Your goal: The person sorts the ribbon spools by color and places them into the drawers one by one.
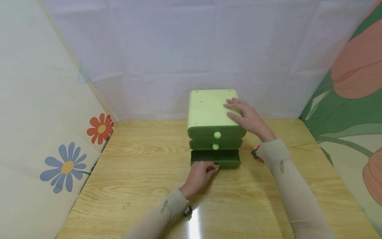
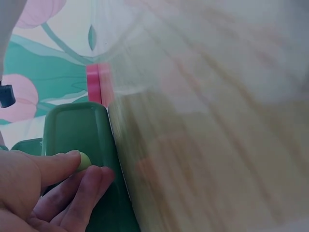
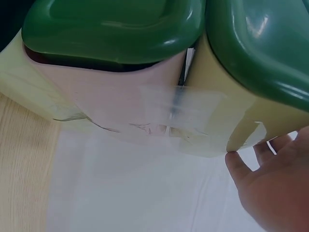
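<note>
A small drawer cabinet with a pale green top and dark green drawer fronts stands near the back of the table. Its bottom drawer is pulled out and its visible inside is dark. My left hand pinches that drawer's round light green knob between thumb and fingers. On the cabinet's top right edge rests my right hand, fingers spread and fairly straight. The right wrist view shows the right hand's fingertips against the cabinet's side. Two upper drawers, with knobs, are in.
A small red and dark object lies right of the cabinet, partly hidden by the right sleeve. The wood-grain table extends around the cabinet. A white sheet hangs behind, with flower-patterned panels on both sides.
</note>
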Available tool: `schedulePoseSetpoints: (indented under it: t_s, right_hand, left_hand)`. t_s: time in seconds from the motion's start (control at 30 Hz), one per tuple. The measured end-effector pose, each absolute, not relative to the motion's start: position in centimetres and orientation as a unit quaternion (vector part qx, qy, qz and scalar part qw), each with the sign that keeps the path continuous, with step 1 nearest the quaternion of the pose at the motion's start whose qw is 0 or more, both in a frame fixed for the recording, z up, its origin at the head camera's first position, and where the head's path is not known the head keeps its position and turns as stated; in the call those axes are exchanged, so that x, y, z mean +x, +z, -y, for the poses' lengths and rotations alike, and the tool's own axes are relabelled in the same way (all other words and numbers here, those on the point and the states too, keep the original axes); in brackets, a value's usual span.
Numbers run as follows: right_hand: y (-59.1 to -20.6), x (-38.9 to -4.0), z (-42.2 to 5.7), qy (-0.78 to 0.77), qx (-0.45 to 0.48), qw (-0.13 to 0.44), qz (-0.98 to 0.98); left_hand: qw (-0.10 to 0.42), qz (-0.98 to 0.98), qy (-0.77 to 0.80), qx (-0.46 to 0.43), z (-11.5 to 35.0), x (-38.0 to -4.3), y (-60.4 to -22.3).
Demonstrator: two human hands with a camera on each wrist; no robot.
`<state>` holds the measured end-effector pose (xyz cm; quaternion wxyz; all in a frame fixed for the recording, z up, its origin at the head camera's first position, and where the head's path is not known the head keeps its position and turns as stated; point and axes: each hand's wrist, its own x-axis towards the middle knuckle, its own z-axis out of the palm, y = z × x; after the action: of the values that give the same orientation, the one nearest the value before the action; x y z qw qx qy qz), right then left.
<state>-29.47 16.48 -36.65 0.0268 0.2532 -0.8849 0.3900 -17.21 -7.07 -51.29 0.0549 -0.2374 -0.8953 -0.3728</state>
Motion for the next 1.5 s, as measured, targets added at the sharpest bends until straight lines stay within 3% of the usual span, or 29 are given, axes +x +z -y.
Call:
schedulePoseSetpoints:
  t_s: [1.1,1.5]
  right_hand:
    - [-36.7,-29.6,-16.6,0.396,0.254,0.024,0.882]
    - [-36.6,-29.5,-16.5,0.396,0.255,0.022,0.882]
  left_hand:
    - [0.050,0.901,-0.337,-0.269,7.4,-14.3,-50.8]
    - [0.026,0.902,-0.341,-0.265,7.3,-12.5,-50.8]
